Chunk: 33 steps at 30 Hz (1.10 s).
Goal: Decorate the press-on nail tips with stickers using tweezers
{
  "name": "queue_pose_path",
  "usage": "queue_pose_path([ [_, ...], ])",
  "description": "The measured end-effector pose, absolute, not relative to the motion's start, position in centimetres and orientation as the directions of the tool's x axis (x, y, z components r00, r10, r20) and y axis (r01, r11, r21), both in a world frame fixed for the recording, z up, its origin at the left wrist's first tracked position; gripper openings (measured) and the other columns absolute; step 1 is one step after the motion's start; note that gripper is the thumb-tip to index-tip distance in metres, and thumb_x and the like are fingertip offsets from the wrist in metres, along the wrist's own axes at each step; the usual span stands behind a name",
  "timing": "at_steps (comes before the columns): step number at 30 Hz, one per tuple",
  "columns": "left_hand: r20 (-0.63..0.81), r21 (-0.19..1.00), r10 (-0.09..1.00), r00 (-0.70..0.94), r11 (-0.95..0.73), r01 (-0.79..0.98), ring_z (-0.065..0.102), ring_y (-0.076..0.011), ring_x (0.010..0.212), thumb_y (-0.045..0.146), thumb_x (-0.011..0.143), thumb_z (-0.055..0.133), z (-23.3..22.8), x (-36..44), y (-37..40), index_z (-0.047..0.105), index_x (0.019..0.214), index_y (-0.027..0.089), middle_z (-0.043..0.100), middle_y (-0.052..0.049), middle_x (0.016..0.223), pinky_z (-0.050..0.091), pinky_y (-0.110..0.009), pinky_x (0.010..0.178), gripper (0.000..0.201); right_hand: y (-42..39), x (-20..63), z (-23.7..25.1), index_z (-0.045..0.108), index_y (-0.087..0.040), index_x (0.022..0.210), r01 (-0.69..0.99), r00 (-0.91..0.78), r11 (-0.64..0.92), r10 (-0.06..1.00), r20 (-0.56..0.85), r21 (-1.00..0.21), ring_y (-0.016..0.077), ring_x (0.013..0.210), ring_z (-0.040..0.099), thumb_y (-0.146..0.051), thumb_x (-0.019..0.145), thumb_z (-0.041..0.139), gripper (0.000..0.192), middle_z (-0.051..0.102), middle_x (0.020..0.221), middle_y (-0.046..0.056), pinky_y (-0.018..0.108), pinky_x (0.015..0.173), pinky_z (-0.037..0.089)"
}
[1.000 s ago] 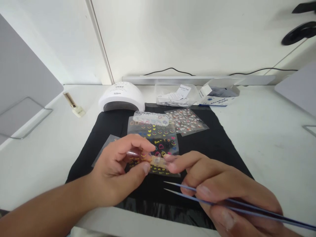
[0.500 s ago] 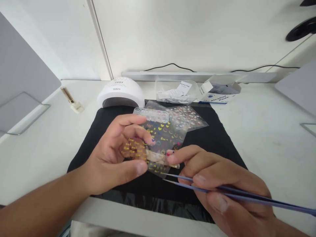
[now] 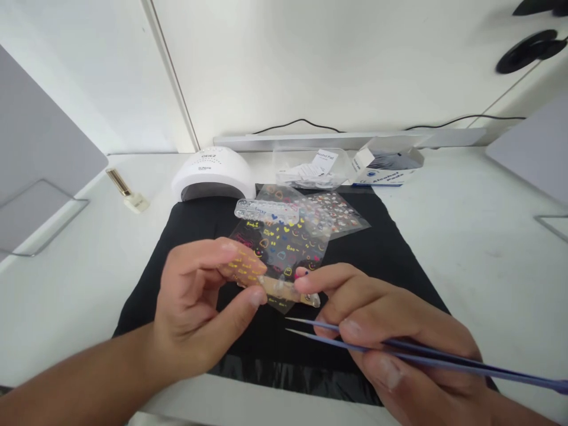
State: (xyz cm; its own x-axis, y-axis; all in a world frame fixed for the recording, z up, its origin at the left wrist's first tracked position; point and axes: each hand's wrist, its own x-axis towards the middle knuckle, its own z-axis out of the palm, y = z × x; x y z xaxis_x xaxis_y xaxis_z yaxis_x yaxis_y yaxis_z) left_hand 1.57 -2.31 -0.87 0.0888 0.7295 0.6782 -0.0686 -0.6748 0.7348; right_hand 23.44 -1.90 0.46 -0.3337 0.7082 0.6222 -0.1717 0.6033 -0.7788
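Note:
My left hand [image 3: 195,313] pinches the near corner of a clear nail sticker sheet [image 3: 284,248] printed with small coloured hearts, lifted slightly above a black mat [image 3: 390,254]. My right hand [image 3: 390,331] grips blue tweezers [image 3: 417,352], their two tips apart and pointing left. Its index fingertip touches the sheet's transparent flap [image 3: 288,291] at the near edge.
A clear strip of nail tips [image 3: 266,210] and a second sticker sheet [image 3: 337,214] lie on the mat's far side. Behind stand a white nail lamp [image 3: 213,174], a clear bag [image 3: 310,168] and an open alcohol pad box [image 3: 390,165]. A gold-capped bottle [image 3: 128,192] lies at left.
The sticker sheet has been lifted and tilted in my left hand, its far end swinging right. My right index finger stayed on the flap, with the tweezers still in that hand.

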Motion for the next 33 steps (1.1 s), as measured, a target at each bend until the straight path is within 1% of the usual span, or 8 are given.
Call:
queue_pose_path([
  [5, 0.693, 0.678, 0.689, 0.212, -0.723, 0.134, 0.07, -0.0173, 0.091, 0.001, 0.09, 0.066, -0.4, 1.2, -2.1, 0.073, 0.112, 0.023, 0.075, -0.005, 0.097, 0.061, -0.03, 0.082, 0.032, -1.6, 23.8, 1.2, 0.076, -0.024, 0.104, -0.116, -0.394, 0.634, 0.677, 0.621, -0.764, 0.024, 0.092, 0.079, -0.021, 0.095, 0.066, 0.014, 0.079, 0.081, 0.005, 0.042, 0.094, 0.066],
  [10, 0.578, 0.798, 0.798, 0.17, -0.597, 0.089, 0.073, -0.0162, 0.079, 0.009, 0.085, 0.08, 0.1, 1.8, -2.3, 0.076, 0.117, 0.029, 0.078, 0.0, 0.088, 0.058, -0.033, 0.088, 0.038, -1.6, 23.8, 1.0, 0.075, -0.023, 0.107, -0.114, -0.472, 0.668, 0.615, 0.631, -0.736, 0.027, 0.09, 0.08, -0.013, 0.086, 0.07, 0.024, 0.08, 0.08, 0.006, 0.044, 0.092, 0.067],
  [15, 0.526, 0.845, 0.841, 0.126, -0.534, 0.032, 0.069, -0.0156, 0.075, 0.001, 0.08, 0.08, 0.3, 2.2, -2.3, 0.079, 0.108, 0.029, 0.075, 0.001, 0.081, 0.058, -0.031, 0.079, 0.04, -1.8, 22.8, 0.3, 0.078, -0.023, 0.105, -0.227, -0.238, 0.712, 0.621, 0.747, -0.665, 0.0238, 0.068, 0.075, -0.024, 0.095, 0.062, 0.018, 0.075, 0.069, 0.005, 0.044, 0.076, 0.067],
  [17, 0.52, 0.85, 0.844, 0.13, -0.526, 0.019, 0.068, -0.0152, 0.074, -0.001, 0.079, 0.078, 0.4, 2.1, -2.2, 0.079, 0.106, 0.029, 0.074, 0.002, 0.079, 0.057, -0.03, 0.075, 0.041, -1.8, 22.9, 0.5, 0.079, -0.021, 0.105, -0.207, -0.273, 0.699, 0.631, 0.726, -0.685, 0.022, 0.066, 0.073, -0.02, 0.094, 0.063, 0.019, 0.075, 0.071, 0.005, 0.043, 0.077, 0.067],
  [21, 0.538, 0.835, 0.831, 0.143, -0.548, 0.043, 0.067, -0.0147, 0.072, -0.001, 0.078, 0.076, 0.7, 2.0, -2.1, 0.079, 0.103, 0.027, 0.072, 0.002, 0.077, 0.057, -0.03, 0.074, 0.038, -1.7, 23.7, 1.6, 0.078, -0.022, 0.106, -0.114, -0.321, 0.66, 0.683, 0.656, -0.743, 0.0248, 0.08, 0.075, -0.008, 0.085, 0.066, 0.028, 0.077, 0.079, 0.006, 0.043, 0.08, 0.067],
  [27, 0.524, 0.838, 0.838, 0.155, -0.539, 0.083, 0.068, -0.0128, 0.068, -0.002, 0.077, 0.076, 1.0, 2.0, -2.3, 0.078, 0.1, 0.024, 0.074, 0.002, 0.077, 0.059, -0.027, 0.072, 0.035, -1.9, 24.6, 2.1, 0.077, -0.024, 0.106, -0.02, -0.387, 0.677, 0.673, 0.63, -0.735, 0.0266, 0.077, 0.075, -0.001, 0.075, 0.069, 0.04, 0.076, 0.079, 0.006, 0.046, 0.078, 0.067],
  [30, 0.444, 0.889, 0.888, 0.118, -0.453, 0.063, 0.068, -0.0123, 0.065, 0.0, 0.076, 0.079, 1.0, 2.1, -2.4, 0.079, 0.094, 0.024, 0.077, 0.001, 0.078, 0.061, -0.026, 0.071, 0.03, -2.0, 24.5, 1.7, 0.076, -0.027, 0.107, 0.032, -0.383, 0.68, 0.685, 0.62, -0.732, 0.0283, 0.079, 0.076, -0.007, 0.081, 0.07, 0.034, 0.077, 0.078, 0.005, 0.049, 0.082, 0.065],
  [33, 0.402, 0.914, 0.908, 0.119, -0.406, 0.008, 0.067, -0.0117, 0.065, -0.001, 0.075, 0.077, 1.1, 2.1, -2.3, 0.08, 0.092, 0.024, 0.077, 0.002, 0.077, 0.061, -0.023, 0.066, 0.031, -1.9, 23.9, 1.6, 0.077, -0.025, 0.1, 0.027, -0.328, 0.713, 0.669, 0.667, -0.701, 0.026, 0.072, 0.075, -0.02, 0.091, 0.068, 0.014, 0.076, 0.07, 0.003, 0.048, 0.084, 0.064],
])
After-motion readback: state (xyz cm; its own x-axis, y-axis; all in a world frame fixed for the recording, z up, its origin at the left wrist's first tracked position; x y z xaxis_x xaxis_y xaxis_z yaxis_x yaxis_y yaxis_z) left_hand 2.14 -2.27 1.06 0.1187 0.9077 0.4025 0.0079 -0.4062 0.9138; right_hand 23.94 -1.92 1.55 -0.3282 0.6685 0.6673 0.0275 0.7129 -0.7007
